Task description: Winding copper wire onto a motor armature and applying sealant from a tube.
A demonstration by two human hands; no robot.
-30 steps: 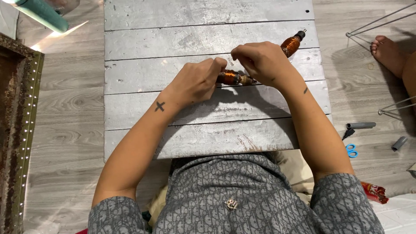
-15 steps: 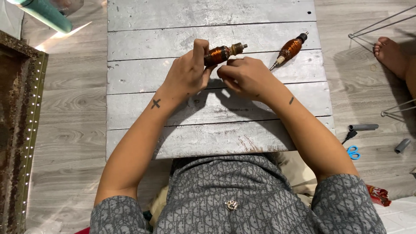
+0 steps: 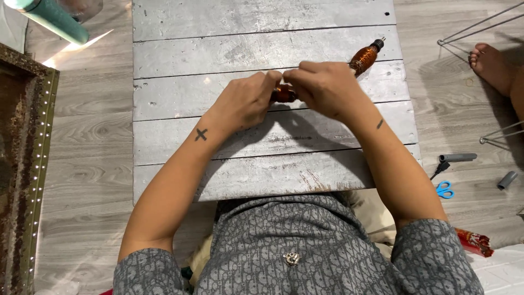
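Observation:
My left hand [image 3: 246, 101] and my right hand [image 3: 322, 89] meet over the middle of a grey plank board [image 3: 218, 49]. Between them they grip a small copper-wound motor rotor [image 3: 283, 93]; only its orange-brown middle shows, the ends are hidden by my fingers. A second copper-wound rotor [image 3: 365, 57] with a dark shaft end lies on the board just beyond my right hand, not touched.
An ornate dark frame [image 3: 24, 164] lies on the floor at left, a teal roll [image 3: 52, 19] at top left. Right of the board are a bare foot [image 3: 491, 65], wire legs [image 3: 480, 24], blue scissors [image 3: 445, 189] and grey tube pieces [image 3: 457, 158].
Half a second ago my left hand held the rotor lifted and tilted; now both hands have closed around it, lower and nearer the board. The second rotor has not moved.

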